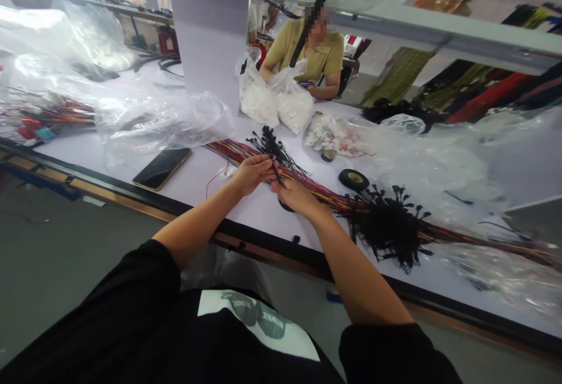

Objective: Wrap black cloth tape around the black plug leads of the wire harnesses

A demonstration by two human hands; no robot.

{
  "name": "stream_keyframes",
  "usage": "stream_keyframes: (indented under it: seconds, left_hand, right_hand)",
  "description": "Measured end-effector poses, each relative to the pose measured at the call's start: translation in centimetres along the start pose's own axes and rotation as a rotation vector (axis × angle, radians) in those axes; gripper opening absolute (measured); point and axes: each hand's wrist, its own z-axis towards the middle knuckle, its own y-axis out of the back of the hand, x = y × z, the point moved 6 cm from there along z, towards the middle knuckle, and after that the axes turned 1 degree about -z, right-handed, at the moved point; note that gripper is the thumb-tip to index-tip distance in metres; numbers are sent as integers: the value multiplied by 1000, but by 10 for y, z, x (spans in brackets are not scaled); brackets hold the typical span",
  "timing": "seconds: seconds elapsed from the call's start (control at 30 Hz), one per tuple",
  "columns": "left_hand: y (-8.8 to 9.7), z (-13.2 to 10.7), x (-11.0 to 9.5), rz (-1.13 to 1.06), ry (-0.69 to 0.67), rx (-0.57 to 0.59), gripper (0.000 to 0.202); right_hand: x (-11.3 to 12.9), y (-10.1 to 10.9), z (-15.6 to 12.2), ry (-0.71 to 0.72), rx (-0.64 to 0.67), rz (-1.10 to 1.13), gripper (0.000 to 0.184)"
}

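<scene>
Close together over the near side of the bench, my left hand (254, 173) and my right hand (296, 194) both pinch a short, thin black cable (276, 168). Its upper end pokes out above my left fingertips; the lower part disappears into my right fingers. Just behind the hands lies a long bundle of red, yellow and dark wires (322, 189). A cluster of black connector ends (274, 145) rests across that bundle. Farther right, a thick tangle of black cables with small plugs (390, 229) sits on the same wires.
A phone (161, 168) lies left of my hands. Behind the wires are a roll of black tape (353, 180) and plastic bags of white parts (295, 106). Clear plastic (167, 117) covers more wires at left. A shelf (373, 9) spans overhead; a person (325, 62) sits across the bench.
</scene>
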Motion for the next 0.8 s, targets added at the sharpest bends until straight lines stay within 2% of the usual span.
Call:
stream_keyframes:
  seconds: [0.07, 0.1, 0.2, 0.23, 0.27, 0.33, 0.43, 0.7, 0.8]
  left_hand:
    - [0, -2, -2, -16, -2, 11, 6]
    - [0, -4, -2, -13, 0, 16, 4]
    - [-6, -8, -2, 40, 38, 69, 4]
    - [-8, -9, -2, 66, 56, 98, 5]
    - [-11, -10, -2, 93, 71, 128, 5]
    - [-15, -12, -3, 137, 89, 174, 6]
    - [-16, -15, -6, 190, 95, 192, 5]
    - [-23, -23, -8, 425, 9, 280, 16]
    - [-24, -23, -11, 497, -56, 256, 16]
  right_hand:
    - [2, -1, -4, -14, 122, 4, 37]
    - [2, 4, -4, -22, 96, 10, 39]
    - [5, 34, 2, 68, -272, -34, 32]
    - [7, 38, 4, 125, -349, -51, 35]
    - [9, 38, 7, 182, -359, -50, 41]
    - [9, 29, 13, 241, -244, 9, 46]
    - [4, 19, 16, 231, -123, 119, 39]
    - [0, 28, 8, 292, -200, 230, 32]
    - [0, 27, 4, 308, -192, 271, 40]
